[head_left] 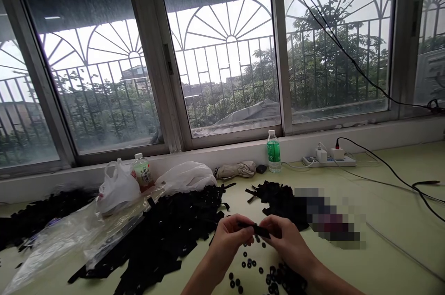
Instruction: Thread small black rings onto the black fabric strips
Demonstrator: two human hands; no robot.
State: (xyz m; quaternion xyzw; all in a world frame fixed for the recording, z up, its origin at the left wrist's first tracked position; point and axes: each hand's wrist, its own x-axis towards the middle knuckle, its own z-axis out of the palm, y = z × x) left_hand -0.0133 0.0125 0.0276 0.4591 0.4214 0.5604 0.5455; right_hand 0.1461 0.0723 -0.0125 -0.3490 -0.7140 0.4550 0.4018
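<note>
Barred windows along the far edge of the desk, with a water bottle and a power strip below them at about 1 o'clock. Short black strip at the center of the work, held just above the desk between left hand and right hand, the fingers of both hands pinched tightly on it. Small black rings scattered at 6 o'clock from the hands. Heaps of black strips at 9 to 10 o'clock and more at 1 o'clock; plastic bag farther out at 10 o'clock. Good handling here: a short, firm pinch, hands close together, work kept low and near the loose rings. Green label on the water bottle, paler label on a second bottle at 11 o'clock, no writing legible on either.
</note>
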